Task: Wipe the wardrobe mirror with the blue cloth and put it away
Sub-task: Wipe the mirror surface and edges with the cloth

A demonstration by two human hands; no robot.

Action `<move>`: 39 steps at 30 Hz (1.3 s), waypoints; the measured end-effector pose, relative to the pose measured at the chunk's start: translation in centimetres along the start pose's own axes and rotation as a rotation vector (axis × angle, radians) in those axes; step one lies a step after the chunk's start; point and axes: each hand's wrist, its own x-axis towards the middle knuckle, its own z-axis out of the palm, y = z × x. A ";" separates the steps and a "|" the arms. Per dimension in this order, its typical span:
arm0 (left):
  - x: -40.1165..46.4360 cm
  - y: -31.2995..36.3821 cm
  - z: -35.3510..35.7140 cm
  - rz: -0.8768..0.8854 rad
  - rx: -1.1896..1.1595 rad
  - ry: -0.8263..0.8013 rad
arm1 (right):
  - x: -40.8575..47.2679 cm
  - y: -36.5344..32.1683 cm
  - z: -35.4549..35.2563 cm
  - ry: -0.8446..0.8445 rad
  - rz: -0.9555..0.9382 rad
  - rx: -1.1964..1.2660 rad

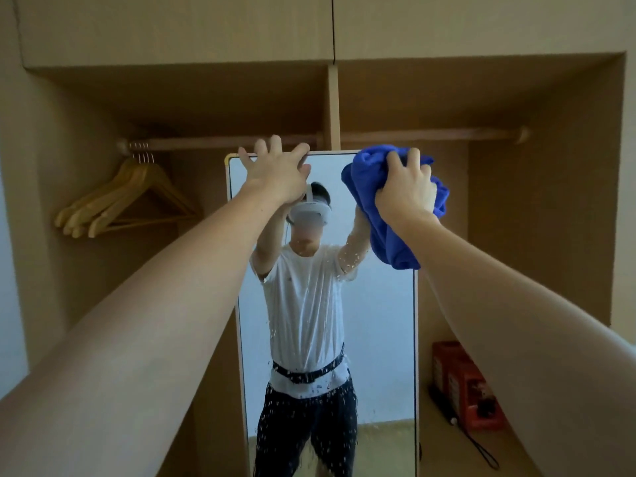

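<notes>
Our right hand (404,187) clutches the cloth (382,215) at the mirror (378,321) top corner, its wet length running downward, while our left hand (275,170), fingers spread, steadies the top edge.

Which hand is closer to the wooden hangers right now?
Left. The left hand rests on the mirror's top edge, nearer the wooden hangers; the right hand is farther right.
</notes>
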 end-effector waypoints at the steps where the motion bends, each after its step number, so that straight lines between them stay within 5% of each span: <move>1: 0.0 0.1 0.1 -0.003 0.006 0.005 | -0.7 0.1 0.6 0.003 -0.002 -0.019; 8: -0.1 0.1 -0.2 0.002 0.019 0.015 | -3.6 0.5 1.2 -0.069 0.008 0.062; 13: 0.0 -0.2 -0.1 0.012 0.012 0.012 | 0.3 0.2 -0.8 0.057 0.054 0.074; 23: 0.0 -0.3 0.0 0.008 0.001 0.027 | -3.4 2.2 1.0 -0.110 0.008 0.019; 30: 0.1 -0.5 0.1 0.013 0.000 0.026 | 0.7 1.2 -1.2 0.044 0.050 0.102; 33: 0.1 -0.5 0.3 0.001 -0.006 0.033 | 2.0 0.3 -1.4 -0.049 0.014 0.082; 39: -0.1 -0.6 0.1 0.007 0.015 0.058 | -4.8 -1.1 2.8 -0.053 -0.028 0.088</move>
